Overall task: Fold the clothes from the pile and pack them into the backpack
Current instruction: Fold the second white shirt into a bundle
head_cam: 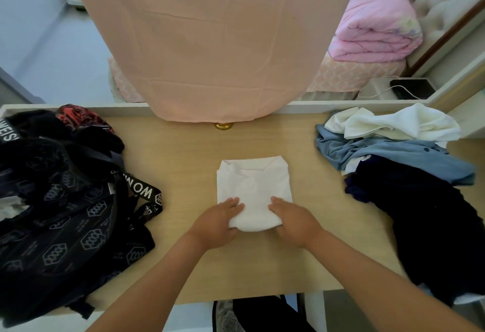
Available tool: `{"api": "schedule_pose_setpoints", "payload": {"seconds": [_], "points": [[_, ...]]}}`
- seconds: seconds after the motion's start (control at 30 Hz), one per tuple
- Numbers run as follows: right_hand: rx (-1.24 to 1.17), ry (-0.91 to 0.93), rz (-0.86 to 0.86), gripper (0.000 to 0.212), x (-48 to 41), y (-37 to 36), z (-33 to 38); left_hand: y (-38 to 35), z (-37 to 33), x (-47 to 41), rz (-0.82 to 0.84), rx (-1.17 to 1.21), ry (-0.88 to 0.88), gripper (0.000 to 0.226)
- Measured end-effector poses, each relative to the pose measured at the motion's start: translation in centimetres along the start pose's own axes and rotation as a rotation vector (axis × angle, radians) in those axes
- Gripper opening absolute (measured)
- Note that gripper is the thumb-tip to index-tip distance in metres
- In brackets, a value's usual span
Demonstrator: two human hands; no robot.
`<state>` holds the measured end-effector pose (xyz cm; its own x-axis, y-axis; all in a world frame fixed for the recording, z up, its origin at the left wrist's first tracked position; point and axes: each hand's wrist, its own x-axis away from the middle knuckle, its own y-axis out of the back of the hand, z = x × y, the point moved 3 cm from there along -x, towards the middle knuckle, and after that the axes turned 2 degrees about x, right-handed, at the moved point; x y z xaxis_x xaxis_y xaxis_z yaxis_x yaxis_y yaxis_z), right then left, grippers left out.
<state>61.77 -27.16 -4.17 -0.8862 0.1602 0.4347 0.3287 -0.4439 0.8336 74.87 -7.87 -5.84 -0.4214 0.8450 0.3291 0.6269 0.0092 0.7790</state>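
A white garment [253, 186], folded into a small rectangle, lies in the middle of the wooden table [183, 163]. My left hand [217, 222] and my right hand [295, 222] grip its near edge from either side, fingers on top, thumbs tucked beneath the rolled-up fold. On the left sits the black patterned backpack [63, 226], its straps spilling toward the centre. The pile of unfolded clothes [399, 163] lies on the right: white on top, light blue under it, dark navy nearest me.
Peach cloth [210, 42] hangs over the table's far edge, above a brass knob [223, 125]. A red and black item [78, 116] sits behind the backpack. Beyond the table are a folded pink quilt [375, 24] and a dark tablet [412, 88].
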Motion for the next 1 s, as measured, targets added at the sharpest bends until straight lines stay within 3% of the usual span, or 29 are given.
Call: {"api": "schedule_pose_setpoints", "payload": {"seconds": [0.13, 0.2, 0.27, 0.33, 0.4, 0.47, 0.57, 0.67, 0.73, 0.8, 0.9, 0.93, 1.0], "points": [[-0.31, -0.107, -0.124, 0.038, -0.7, 3.5, -0.5, 3.6, -0.3, 0.0, -0.012, 0.401, 0.194, 0.053], [-0.43, -0.189, -0.111, 0.02, -1.1, 4.3, -1.1, 4.3, 0.3, -0.1, -0.039, 0.499, 0.262, 0.04], [-0.492, -0.258, -0.151, 0.008, -1.5, 4.4, -1.8, 4.4, 0.7, -0.1, -0.167, 0.507, 0.308, 0.038], [-0.513, -0.297, -0.21, 0.01, -2.0, 4.0, -2.1, 3.7, 0.6, -0.4, -0.241, 0.459, 0.34, 0.05], [-0.573, -0.315, -0.277, 0.028, -2.8, 3.5, -1.9, 2.5, 0.6, -0.9, -0.262, 0.296, 0.393, 0.056], [-0.678, -0.318, -0.325, 0.044, -3.4, 3.1, -1.3, 1.5, 1.1, -1.1, -0.323, 0.24, 0.446, 0.043], [-0.854, -0.304, -0.286, 0.062, -4.0, 2.5, -0.7, 1.0, 1.9, -0.1, -0.446, 0.39, 0.464, 0.012], [-0.795, -0.277, -0.233, 0.057, -4.9, 2.0, -1.0, 1.0, 2.1, 0.8, -0.467, 0.482, 0.496, 0.006], [-0.722, -0.247, -0.215, 0.047, -5.5, 1.8, -0.8, 1.4, 1.6, 1.0, -0.495, 0.429, 0.457, 0.02], [-0.638, -0.226, -0.224, 0.035, -6.1, 1.7, -0.2, 1.5, 0.5, 1.0, -0.538, 0.179, 0.427, 0.038], [-0.538, -0.239, -0.284, 0.015, -7.0, 1.3, 0.9, 1.0, -2.1, 0.8, -0.506, -0.072, 0.388, 0.043], [-0.517, -0.252, -0.284, 0.015, -7.4, 1.2, 1.2, 0.5, -2.6, 0.9, -0.452, -0.122, 0.428, 0.048], [-0.473, -0.29, -0.257, 0.019, -7.9, 1.2, 1.8, -0.1, -2.2, 1.7, -0.382, -0.036, 0.687, 0.067]]}}
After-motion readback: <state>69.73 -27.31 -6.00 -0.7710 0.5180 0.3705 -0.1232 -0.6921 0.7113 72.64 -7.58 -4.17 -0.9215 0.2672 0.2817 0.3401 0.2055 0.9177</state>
